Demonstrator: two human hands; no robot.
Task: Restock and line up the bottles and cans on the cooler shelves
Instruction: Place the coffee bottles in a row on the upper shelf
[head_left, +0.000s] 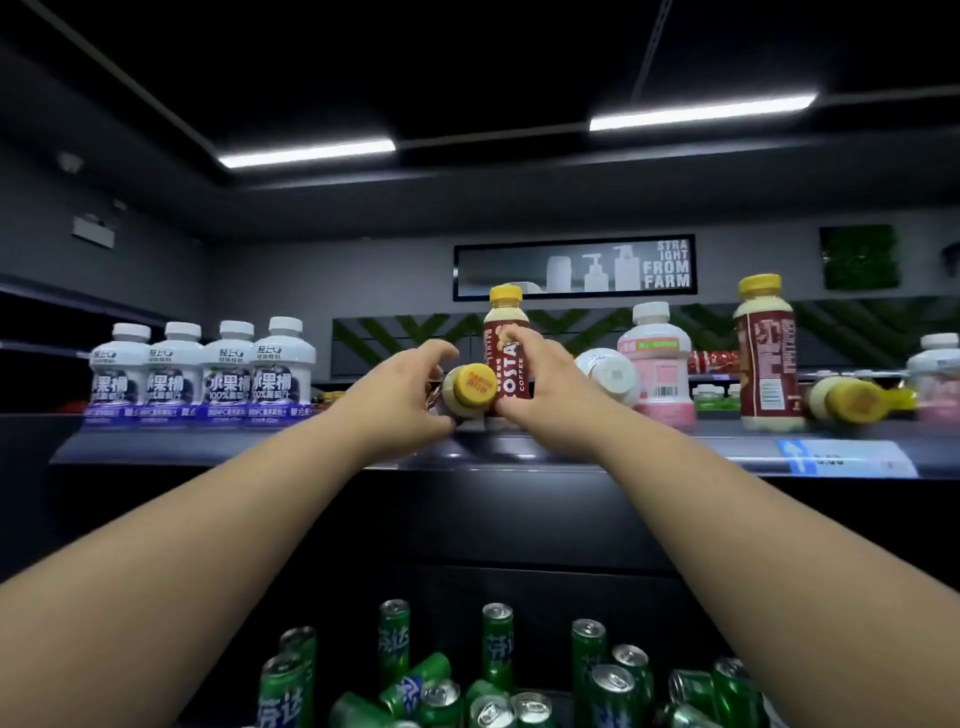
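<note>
While your left hand (410, 395) curls round the lying coffee bottle (472, 385), its long axis runs front to back and its yellow cap points out at you. Your right hand (540, 387) grips the upright coffee bottle (505, 314), cap up and label toward you, just beside the lying one. Both bottles are mid-shelf, near the front edge of the dark shelf (234, 449). To the left, four white juice bottles (228, 374) stand in a straight row. To the right, a white bottle (608, 374) lies on its side against an upright pink bottle (657, 374). Farther right stands a third coffee bottle (768, 364), with a fourth coffee bottle (852, 400) lying just beside it, cap toward you. Below the shelf, green cans (498, 649) are mixed, some upright, some tipped. Strip lights (306, 153) cross the dark ceiling, and a sign (574, 267) hangs on the grey wall.
</note>
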